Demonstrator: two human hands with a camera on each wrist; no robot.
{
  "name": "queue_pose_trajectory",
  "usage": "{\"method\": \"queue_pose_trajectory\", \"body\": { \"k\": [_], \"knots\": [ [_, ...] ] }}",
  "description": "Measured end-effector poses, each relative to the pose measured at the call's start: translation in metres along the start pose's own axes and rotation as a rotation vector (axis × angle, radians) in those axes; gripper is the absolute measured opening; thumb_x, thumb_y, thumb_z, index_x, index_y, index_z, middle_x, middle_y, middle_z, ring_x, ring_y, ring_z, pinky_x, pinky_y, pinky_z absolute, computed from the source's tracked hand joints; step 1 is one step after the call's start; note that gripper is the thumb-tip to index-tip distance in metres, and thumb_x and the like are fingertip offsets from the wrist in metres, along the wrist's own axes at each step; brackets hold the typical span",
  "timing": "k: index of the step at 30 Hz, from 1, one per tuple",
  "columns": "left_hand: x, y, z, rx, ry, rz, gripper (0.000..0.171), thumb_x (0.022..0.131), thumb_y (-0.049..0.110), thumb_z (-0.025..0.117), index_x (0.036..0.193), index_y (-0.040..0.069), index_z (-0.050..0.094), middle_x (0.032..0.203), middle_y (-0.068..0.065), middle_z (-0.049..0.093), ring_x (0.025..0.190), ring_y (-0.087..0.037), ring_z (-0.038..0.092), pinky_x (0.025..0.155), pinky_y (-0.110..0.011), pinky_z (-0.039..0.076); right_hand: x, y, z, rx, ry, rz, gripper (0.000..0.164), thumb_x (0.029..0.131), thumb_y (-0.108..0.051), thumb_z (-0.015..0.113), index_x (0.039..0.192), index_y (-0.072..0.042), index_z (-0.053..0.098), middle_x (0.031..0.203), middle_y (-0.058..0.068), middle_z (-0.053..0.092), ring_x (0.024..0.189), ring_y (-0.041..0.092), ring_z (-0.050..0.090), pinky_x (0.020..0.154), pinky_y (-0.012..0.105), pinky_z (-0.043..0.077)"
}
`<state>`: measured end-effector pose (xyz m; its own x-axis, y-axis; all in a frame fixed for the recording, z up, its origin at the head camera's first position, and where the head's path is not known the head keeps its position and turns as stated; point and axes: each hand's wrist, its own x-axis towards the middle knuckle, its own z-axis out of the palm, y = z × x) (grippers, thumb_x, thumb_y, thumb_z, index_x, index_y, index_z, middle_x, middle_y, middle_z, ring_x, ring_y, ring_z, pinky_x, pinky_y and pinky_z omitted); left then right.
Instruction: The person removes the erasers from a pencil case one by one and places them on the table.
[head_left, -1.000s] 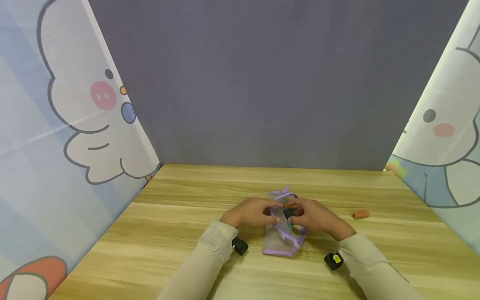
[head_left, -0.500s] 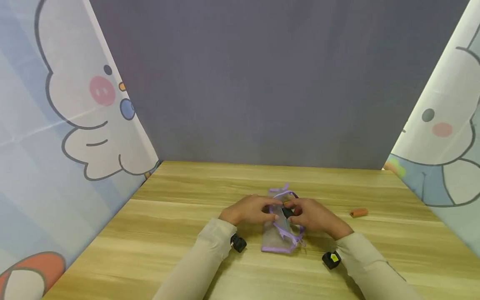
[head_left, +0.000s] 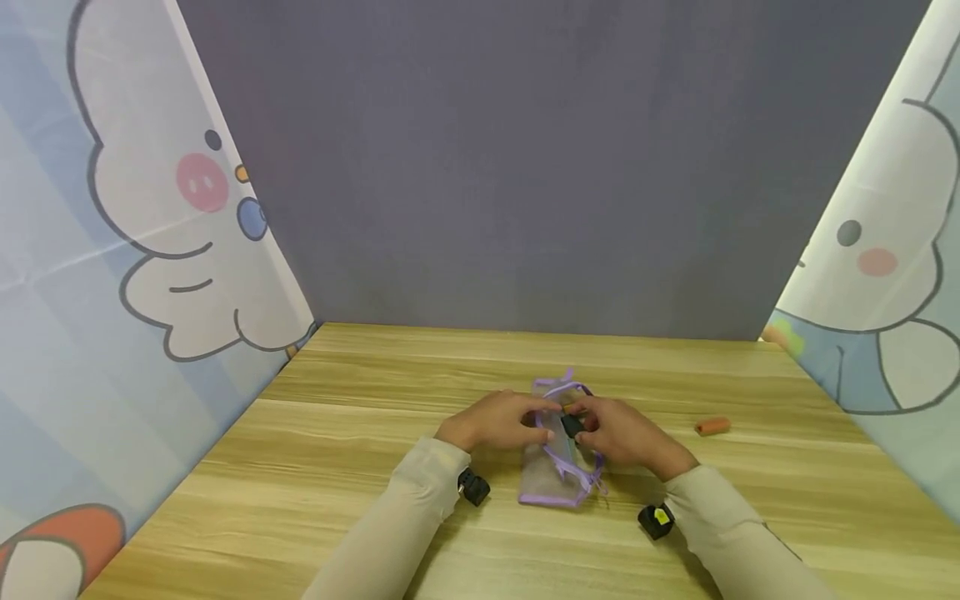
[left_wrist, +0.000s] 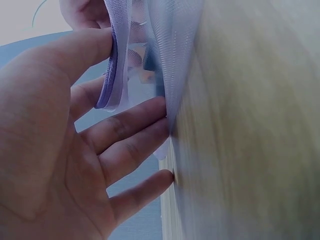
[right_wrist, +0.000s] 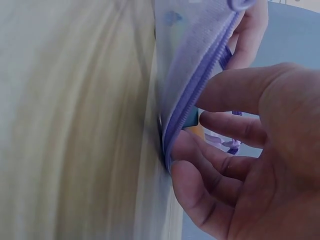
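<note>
A see-through mesh pouch with purple zipper edging lies on the wooden table, its mouth spread. My left hand pinches the near-left zipper edge between thumb and index finger, while its other fingertips rest against the mesh and table. At the mouth, my right hand holds a small dark green block between thumb and fingers; much of the block is hidden. Beside it in the right wrist view, an orange piece shows partly behind the fingers.
A short orange tube-like piece lies on the table to the right of my right hand. A grey panel stands along the back edge, with cartoon-printed cloths at both sides.
Both hands keep nearly the same pose at the pouch. The head view shifts slightly, and the dark green block stays between the right fingers.
</note>
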<state>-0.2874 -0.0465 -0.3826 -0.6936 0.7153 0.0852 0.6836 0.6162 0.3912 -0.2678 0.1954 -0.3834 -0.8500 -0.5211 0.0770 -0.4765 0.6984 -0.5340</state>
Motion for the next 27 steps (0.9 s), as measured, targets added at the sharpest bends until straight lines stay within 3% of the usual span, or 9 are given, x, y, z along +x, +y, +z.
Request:
{"method": "queue_pose_trajectory", "body": {
  "k": [5,13,23,27],
  "knots": [
    [-0.0004,-0.0018,0.0018,-0.005,-0.003,-0.004,0.049,0.097,0.044,0.065,0.141,0.024,0.060,0.085,0.010,0.061,0.070,-0.004,0.052,0.066,-0.022,0.044,0.0001,-0.0019,0.0003,-0.004,-0.019,0.020,0.039,0.090,-0.009,0.073,0.126,-0.001,0.063,0.087,-0.002,0.066,0.076,0.011,0.060,0.068,0.033,0.051],
    [0.0024,-0.0031,0.0025,0.005,0.006,-0.004,0.047,0.097,0.044,0.064,0.141,0.026,0.060,0.110,0.011,0.067,0.081,-0.005,0.056,0.075,-0.023,0.046,0.0001,-0.0030,-0.0065,0.039,-0.039,-0.004,0.036,0.089,-0.004,0.071,0.124,0.001,0.064,0.090,0.002,0.068,0.081,0.014,0.063,0.071,0.036,0.053],
    [0.0041,-0.0028,0.0014,-0.008,0.001,0.003,0.048,0.097,0.044,0.064,0.141,0.025,0.060,0.105,0.011,0.067,0.080,-0.005,0.056,0.074,-0.023,0.046,0.0016,-0.0027,-0.0062,0.002,-0.035,-0.030,0.037,0.087,-0.003,0.073,0.123,0.001,0.065,0.082,-0.001,0.063,0.072,0.012,0.057,0.065,0.032,0.049],
    [0.0032,-0.0047,0.0022,-0.002,0.010,0.012,0.048,0.097,0.045,0.064,0.141,0.026,0.060,0.111,0.011,0.067,0.083,-0.005,0.057,0.076,-0.023,0.046,0.0017,-0.0041,-0.0048,0.002,-0.040,-0.035,0.041,0.086,-0.002,0.073,0.126,0.000,0.063,0.078,0.000,0.059,0.066,0.013,0.053,0.060,0.032,0.045]
  ]
}}
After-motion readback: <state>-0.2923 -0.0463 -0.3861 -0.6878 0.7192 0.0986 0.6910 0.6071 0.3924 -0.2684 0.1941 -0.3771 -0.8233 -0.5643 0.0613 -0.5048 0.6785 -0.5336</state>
